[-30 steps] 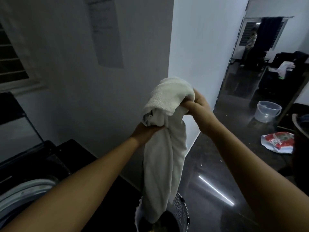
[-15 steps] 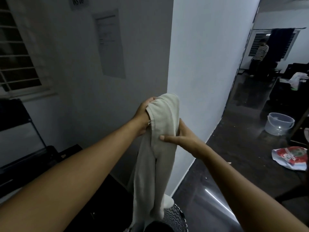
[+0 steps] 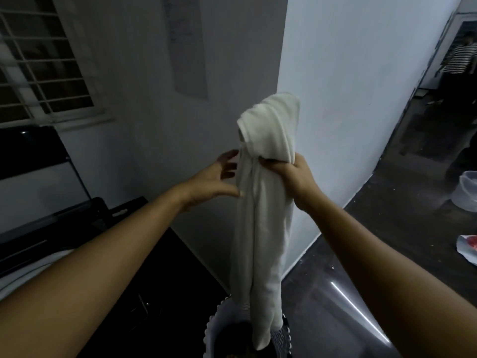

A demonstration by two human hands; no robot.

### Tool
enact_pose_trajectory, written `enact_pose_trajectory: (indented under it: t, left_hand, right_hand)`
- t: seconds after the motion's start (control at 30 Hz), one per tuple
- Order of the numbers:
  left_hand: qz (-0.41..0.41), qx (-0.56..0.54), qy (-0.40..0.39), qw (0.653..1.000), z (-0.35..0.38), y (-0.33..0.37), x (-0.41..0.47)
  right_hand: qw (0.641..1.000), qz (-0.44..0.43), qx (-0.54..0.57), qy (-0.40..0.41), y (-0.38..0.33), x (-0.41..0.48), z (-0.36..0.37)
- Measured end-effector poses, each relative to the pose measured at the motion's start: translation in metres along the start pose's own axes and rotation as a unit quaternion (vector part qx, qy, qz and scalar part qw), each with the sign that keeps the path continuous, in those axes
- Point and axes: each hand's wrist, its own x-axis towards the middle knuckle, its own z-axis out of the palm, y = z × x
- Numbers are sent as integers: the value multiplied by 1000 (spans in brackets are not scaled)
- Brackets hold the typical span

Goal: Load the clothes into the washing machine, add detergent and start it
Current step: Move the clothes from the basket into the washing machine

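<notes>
Head cam looks down my two bare forearms. R hand (image 3: 293, 177) is fisted tight around a long off-white soft cloth (image 3: 260, 228), gripping it near the top. A folded bunch of the fabric stands up above my knuckles and the rest hangs straight down. L hand (image 3: 219, 177) is open, fingers spread and loose, with the thumb tip just touching the cloth's left edge; it holds nothing.

Cloth is up in the air in front of the white wall corner (image 3: 335, 99), not in the machine. Its lower end dangles into a round laundry basket with a white scalloped rim (image 3: 210, 329) at the bottom edge, between my arms. Can't tell what else is in there, too dark.

Black top-load washing machine (image 3: 64, 223) sits low on my left w/ lid up, a pale curved drum rim showing beside my L forearm.

Barred window (image 3: 44, 60) upper left, and a paper sheet (image 3: 187, 47) on the grey wall.

On the dark glossy floor at right are a clear plastic bucket (image 3: 467, 192) and, nearer me, a red-and-white crumpled packet (image 3: 468, 250). A person in a striped shirt (image 3: 462, 58) stands far back in the doorway.
</notes>
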Motion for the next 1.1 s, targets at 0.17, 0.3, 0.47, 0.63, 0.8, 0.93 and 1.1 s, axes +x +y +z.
enact_pose_trajectory:
  t: [0.17, 0.3, 0.47, 0.63, 0.8, 0.93, 1.1]
  left_hand:
    - [-45, 67, 119, 990, 66, -4, 6]
    - [-72, -129, 254, 956, 71, -6, 17]
    - [-44, -262, 278, 923, 57, -10, 17]
    - [-45, -365, 254, 895, 35, 17, 20]
    - [-35, -475, 203, 855, 16, 47, 10]
    - [-30, -504, 211, 837, -3, 50, -3]
    - [-31, -505, 286, 814, -47, 31, -32]
  right_hand:
    - [997, -9, -34, -62, -32, 17, 27]
    - [978, -32, -116, -171, -41, 19, 15]
    - [975, -24, -160, -152, 45, -12, -23]
    - [958, 20, -239, -159, 136, -64, -17]
    - [978, 84, -176, -81, 167, -66, 14]
    - [987, 151, -28, -50, 141, -52, 40]
    - [970, 212, 119, 26, 112, -24, 61]
